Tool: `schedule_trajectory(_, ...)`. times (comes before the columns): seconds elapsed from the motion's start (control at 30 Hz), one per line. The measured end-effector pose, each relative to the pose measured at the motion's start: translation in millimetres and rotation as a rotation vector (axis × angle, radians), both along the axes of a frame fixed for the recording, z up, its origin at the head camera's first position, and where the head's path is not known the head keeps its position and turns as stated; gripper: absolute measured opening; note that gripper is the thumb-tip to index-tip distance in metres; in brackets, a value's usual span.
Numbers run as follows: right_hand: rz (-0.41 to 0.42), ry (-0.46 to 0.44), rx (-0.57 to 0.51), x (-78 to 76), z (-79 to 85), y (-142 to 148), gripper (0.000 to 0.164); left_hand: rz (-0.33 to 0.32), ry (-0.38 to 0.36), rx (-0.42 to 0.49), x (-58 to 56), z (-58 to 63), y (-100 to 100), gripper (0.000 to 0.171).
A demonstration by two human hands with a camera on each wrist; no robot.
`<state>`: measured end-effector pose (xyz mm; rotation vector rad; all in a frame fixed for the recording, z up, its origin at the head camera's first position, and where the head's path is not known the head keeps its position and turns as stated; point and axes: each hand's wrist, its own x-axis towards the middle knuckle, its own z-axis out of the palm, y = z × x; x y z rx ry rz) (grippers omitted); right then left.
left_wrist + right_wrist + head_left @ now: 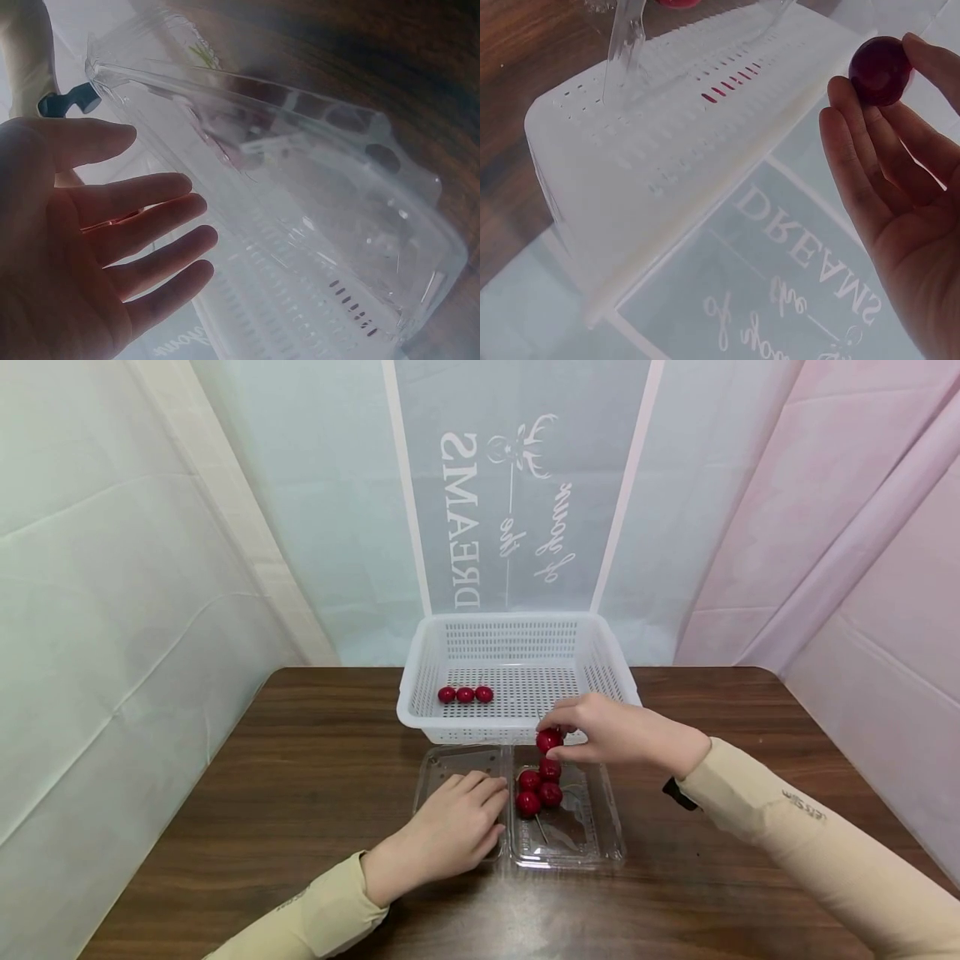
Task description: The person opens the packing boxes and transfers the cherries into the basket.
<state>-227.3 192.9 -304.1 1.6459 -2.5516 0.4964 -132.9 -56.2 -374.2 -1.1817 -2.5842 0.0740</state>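
A dark red cherry is pinched between the thumb and fingertips of my right hand. In the head view that hand hovers over the far end of a clear plastic clamshell box. Several red cherries, some with stems, lie in the box's right half. My left hand is over the left half, its fingers extended in the left wrist view; whether it touches the plastic I cannot tell. Directly behind the box stands a white perforated basket, where three cherries sit in a row at the left.
The brown wooden table extends on both sides of the box. Pale cloth hangs behind and at the sides, with printed lettering on its middle panel. The basket reaches the table's far edge, close to the cloth.
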Motion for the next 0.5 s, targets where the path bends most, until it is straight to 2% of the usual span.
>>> schedule_trajectory(0.27,-0.046,-0.028,0.037,-6.4,6.2,0,0.022,-0.002,-0.002,0.001,0.0,0.2,0,0.039)
schedule_trajectory(0.5,-0.026,-0.016,0.035,-20.0,9.9,-4,0.016,0.000,-0.006,-0.001,0.2,-0.2,0,0.039)
